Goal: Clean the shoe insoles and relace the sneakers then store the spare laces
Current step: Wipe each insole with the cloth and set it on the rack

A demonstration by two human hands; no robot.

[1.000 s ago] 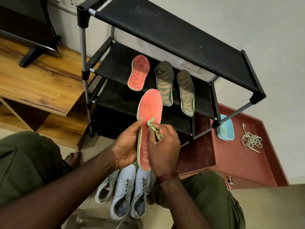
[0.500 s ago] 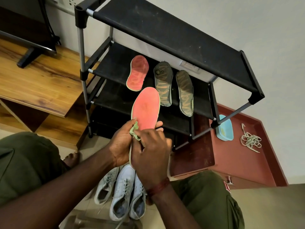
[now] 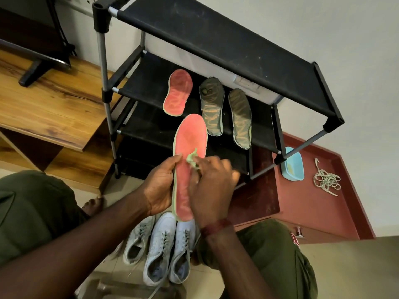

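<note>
Red insole (image 3: 190,139), left hand (image 3: 159,186); green cloth (image 3: 192,159), right hand (image 3: 212,186)

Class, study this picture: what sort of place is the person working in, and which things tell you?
Most likely a room in a home, perhaps a living room: a shoe rack stands by the wall, a television sits on a wooden cabinet, and sneakers lie on the floor.

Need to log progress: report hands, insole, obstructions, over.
Left hand grips red insole by its edge. Right hand pinches green cloth against its face. Sneakers on floor below. No obstruction seen.
</note>
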